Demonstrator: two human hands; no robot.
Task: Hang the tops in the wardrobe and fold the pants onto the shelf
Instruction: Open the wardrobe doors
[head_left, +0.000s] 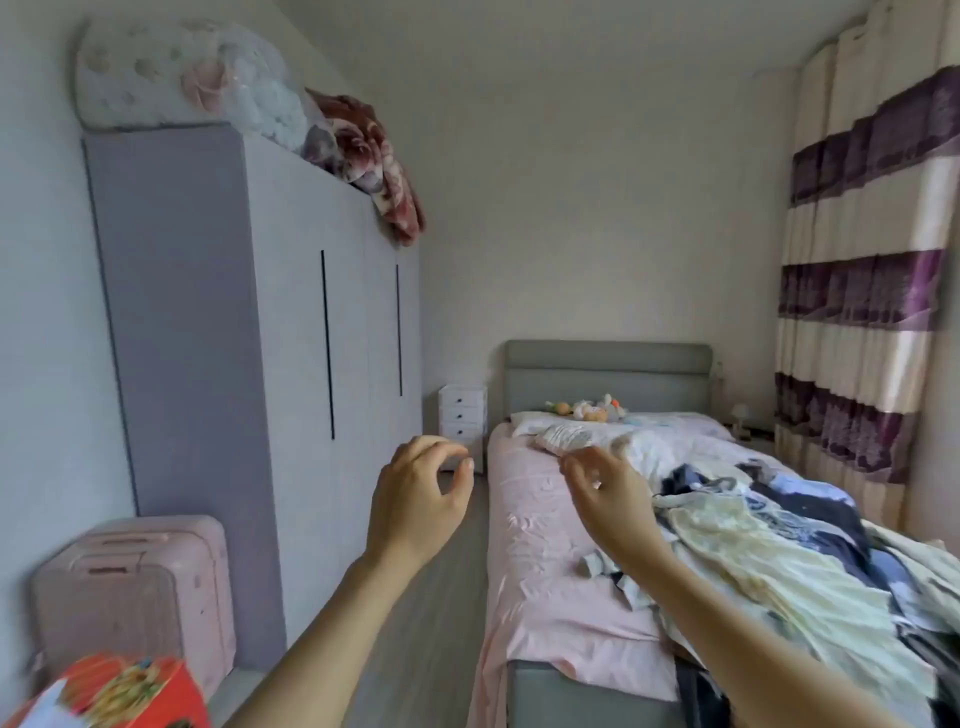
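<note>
Beside the closed wardrobe (249, 338), both hands (421, 493) (605, 491) hover loosely curled, empty, near heaped clothes (769, 561).

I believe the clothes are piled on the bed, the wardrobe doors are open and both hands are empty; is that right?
Not quite: the head view shows the wardrobe doors closed. The clothes are piled on the bed, and the left hand and right hand are empty.
</note>
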